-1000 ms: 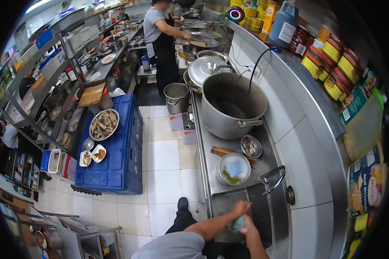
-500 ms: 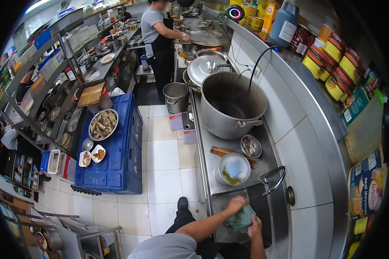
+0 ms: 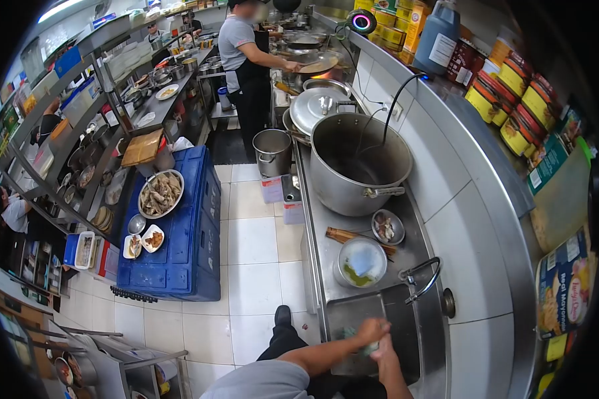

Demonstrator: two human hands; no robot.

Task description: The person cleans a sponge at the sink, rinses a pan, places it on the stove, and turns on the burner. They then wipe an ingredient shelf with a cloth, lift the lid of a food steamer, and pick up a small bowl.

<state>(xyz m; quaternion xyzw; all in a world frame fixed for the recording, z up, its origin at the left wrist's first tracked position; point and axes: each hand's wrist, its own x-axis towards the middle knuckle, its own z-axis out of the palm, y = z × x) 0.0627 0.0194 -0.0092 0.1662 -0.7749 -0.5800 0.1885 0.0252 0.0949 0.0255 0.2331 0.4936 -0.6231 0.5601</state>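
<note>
Over the sink basin [image 3: 400, 319], my left hand [image 3: 373, 330] and my right hand [image 3: 383, 348] are close together, fingers closed around a green cloth [image 3: 369, 348]. Most of the cloth is hidden by the hands, and only small bits of it show. A curved faucet [image 3: 420, 279] stands at the basin's far right corner. Just beyond the basin is a metal pot [image 3: 340, 274] holding soapy-looking liquid and something pale blue.
Past the small pot sit a metal bowl [image 3: 397, 229] with scraps and a large deep stockpot [image 3: 399, 159]. A blue chest [image 3: 199, 246] with food dishes is to the left. A co-worker [image 3: 236, 50] stands at the stove. Cans [image 3: 518, 126] line the right shelf.
My hands have come together, bunching the cloth that hung spread between them. The co-worker's pan has shifted, and flame now shows beneath it.
</note>
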